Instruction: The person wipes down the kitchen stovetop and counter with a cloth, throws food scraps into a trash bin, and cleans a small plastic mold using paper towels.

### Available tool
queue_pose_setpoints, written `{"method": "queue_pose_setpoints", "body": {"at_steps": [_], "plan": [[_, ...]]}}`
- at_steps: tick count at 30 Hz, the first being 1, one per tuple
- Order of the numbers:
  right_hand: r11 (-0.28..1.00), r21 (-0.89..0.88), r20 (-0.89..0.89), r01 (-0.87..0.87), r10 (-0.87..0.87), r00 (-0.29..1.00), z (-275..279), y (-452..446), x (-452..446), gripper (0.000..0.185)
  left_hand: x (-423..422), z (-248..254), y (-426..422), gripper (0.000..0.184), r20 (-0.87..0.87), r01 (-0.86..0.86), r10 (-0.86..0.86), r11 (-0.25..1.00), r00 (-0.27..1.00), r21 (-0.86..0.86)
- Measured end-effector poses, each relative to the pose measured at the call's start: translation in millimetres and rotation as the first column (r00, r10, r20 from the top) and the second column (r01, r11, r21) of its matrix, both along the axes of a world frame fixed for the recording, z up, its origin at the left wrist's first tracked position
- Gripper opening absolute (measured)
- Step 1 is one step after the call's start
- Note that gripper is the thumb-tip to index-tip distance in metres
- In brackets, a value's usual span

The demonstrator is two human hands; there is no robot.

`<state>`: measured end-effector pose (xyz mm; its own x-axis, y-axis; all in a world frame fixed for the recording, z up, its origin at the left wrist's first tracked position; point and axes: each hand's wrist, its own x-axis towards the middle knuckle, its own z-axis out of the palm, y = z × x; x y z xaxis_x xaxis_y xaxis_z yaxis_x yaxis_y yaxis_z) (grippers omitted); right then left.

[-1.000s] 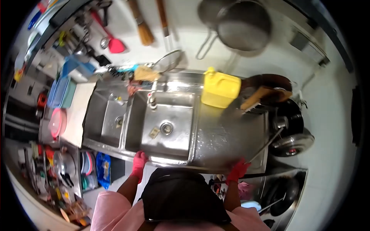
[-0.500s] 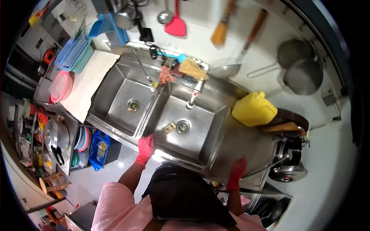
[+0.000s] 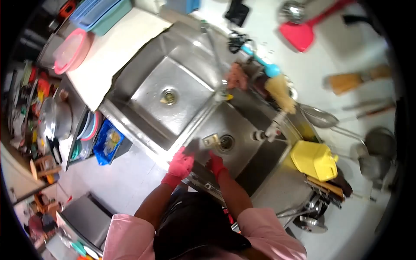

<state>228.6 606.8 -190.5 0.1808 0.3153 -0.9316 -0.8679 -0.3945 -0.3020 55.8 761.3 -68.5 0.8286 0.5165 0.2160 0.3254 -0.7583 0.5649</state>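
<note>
Head view: one double sink, two gloved hands, one small block

Sink (image 3: 134, 135): one, metal, with two basins and two drains, one drain per basin. Taps: two, one metal (image 3: 211, 45) by the divider, one white (image 3: 273, 128) over the right-hand basin.

Block (image 3: 211, 141): one, small and rectangular, pale cream with a darker patch on its upper face; lies flat in the right-hand basin, just beside the drain (image 3: 226, 142).

Hands: two, in pinkish-red gloves. Left hand (image 3: 180, 166): at the front of the sink, near the divider; whether its fingers grip the edge cannot be told. Right hand (image 3: 215, 164): over the right-hand basin, fingers toward the block and apart from it; how far they are closed cannot be told.

Surroundings: one yellow jug (image 3: 314, 160), one red spatula (image 3: 299, 34), one ladle (image 3: 293, 11), one pink tub (image 3: 73, 51), one blue bag (image 3: 108, 143).
</note>
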Motion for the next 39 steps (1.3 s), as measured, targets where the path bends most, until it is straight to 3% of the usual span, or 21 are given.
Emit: {"method": "queue_pose_setpoints", "body": {"at_steps": [1, 2, 3, 5, 8, 11, 12, 14, 15, 16, 19, 20, 23, 25, 28, 30, 31, 32, 33, 36, 39], "plan": [[0.979, 0.187, -0.03, 0.082, -0.078, 0.997, 9.8, 7.4, 1.4, 0.052, 2.5, -16.2, -3.5, 0.037, -0.102, -0.123, 0.078, 0.8, 0.992, -0.587], [0.963, 0.262, -0.056, 0.071, -0.059, 0.997, 0.7, 26.5, 6.1, 0.051, 4.2, -31.2, -8.1, 0.049, -0.283, -0.358, 0.256, 0.324, 0.924, -0.876], [0.958, 0.285, -0.054, 0.04, -0.025, 0.998, -10.8, 40.0, 17.1, 0.051, 11.3, -18.6, -1.6, 0.047, -0.3, -0.355, 0.238, 0.238, 0.924, -0.904], [0.951, 0.309, -0.069, -0.025, 0.049, 0.996, -38.2, 66.4, 33.9, 0.05, 20.3, 72.7, 30.6, 0.042, -0.445, -0.456, 0.124, 0.078, 0.887, -0.887], [0.961, 0.259, -0.048, -0.1, 0.116, 0.992, -67.4, 94.1, 52.1, 0.049, 6.6, 26.5, 8.3, 0.039, -0.13, -0.277, 0.349, 0.413, 0.928, -0.868], [0.969, 0.189, 0.009, -0.162, 0.163, 0.987, -69.1, 104.1, 61.5, 0.048, -3.6, 24.7, 9.0, 0.043, -0.225, -0.299, 0.205, 0.483, 0.952, -0.823], [0.968, 0.171, 0.018, -0.184, 0.184, 0.983, -71.5, 107.9, 62.9, 0.047, -3.1, 43.1, 14.7, 0.046, -0.235, -0.315, 0.232, 0.42, 0.944, -0.851], [0.962, 0.126, 0.046, -0.243, 0.239, 0.97, -70.4, 110.0, 65.8, 0.046, 0.0, 27.9, -2.0, 0.041, -0.225, -0.406, 0.371, 0.54, 0.901, -0.737], [0.958, 0.111, 0.063, -0.263, 0.257, 0.964, -70.2, 113.1, 67.9, 0.046, -1.0, -9.1, -11.7, 0.04, -0.201, -0.296, 0.225, 0.831, 0.953, -0.47], [0.955, 0.102, 0.066, -0.278, 0.272, 0.96, -69.4, 115.1, 67.1, 0.045, -5.7, -36.2, -15.1, 0.039, -0.241, -0.101, 0.064, 0.984, 0.968, -0.144], [0.945, 0.074, 0.101, -0.317, 0.31, 0.946, -63.7, 120.7, 69.3, 0.044, -6.9, -43.6, -15.2, 0.036, -0.16, -0.062, 0.04, 0.989, 0.986, -0.134], [0.943, 0.069, 0.106, -0.324, 0.316, 0.943, -62.4, 121.7, 67.8, 0.044, -6.3, -46.4, -16.2, 0.037, -0.132, -0.119, 0.089, 0.963, 0.987, -0.242], [0.934, 0.055, 0.12, -0.353, 0.345, 0.931, -56.5, 119.4, 73.3, 0.043, -0.1, -42.8, -17.5, 0.037, -0.128, -0.253, 0.218, 0.799, 0.967, -0.545], [0.928, 0.045, 0.135, -0.369, 0.36, 0.923, -53.0, 115.5, 77.5, 0.042, 1.8, 7.6, -4.5, 0.038, -0.215, -0.337, 0.263, 0.634, 0.94, -0.696], [0.92, 0.04, 0.157, -0.389, 0.379, 0.912, -53.7, 105.9, 84.0, 0.04, 0.6, 23.3, 2.6, 0.04, -0.209, -0.298, 0.222, 0.532, 0.952, -0.793], [0.914, 0.053, 0.189, -0.403, 0.387, 0.903, -56.9, 89.0, 95.4, 0.04, -4.4, -13.2, -5.8, 0.043, -0.233, -0.167, 0.074, 0.895, 0.97, -0.413], [0.912, 0.056, 0.219, -0.407, 0.386, 0.896, -58.6, 70.8, 106.9, 0.039, -6.7, -24.2, -14.2, 0.052, -0.254, -0.295, 0.171, 0.733, 0.952, -0.613], [0.909, 0.039, 0.258, -0.414, 0.391, 0.883, -52.7, 53.4, 114.0, 0.039, -9.0, 3.9, -9.4, 0.063, -0.287, -0.405, 0.295, 0.516, 0.911, -0.755], [0.904, 0.012, 0.294, -0.427, 0.405, 0.866, -37.3, 45.9, 111.3, 0.038, -4.7, 17.6, 2.3, 0.062, -0.319, -0.399, 0.254, 0.396, 0.913, -0.827], [0.871, -0.158, 0.398, -0.465, 0.487, 0.777, -25.4, 29.5, 109.1, 0.037, 9.2, 35.5, 22.9, 0.06, -0.41, -0.414, 0.076, 0.278, 0.909, -0.867], [0.83, -0.269, 0.386, -0.489, 0.558, 0.735, -17.2, 28.8, 102.1, 0.036, 9.3, -7.1, -4.6, 0.041, -0.326, -0.403, 0.282, 0.282, 0.902, -0.871]]}}
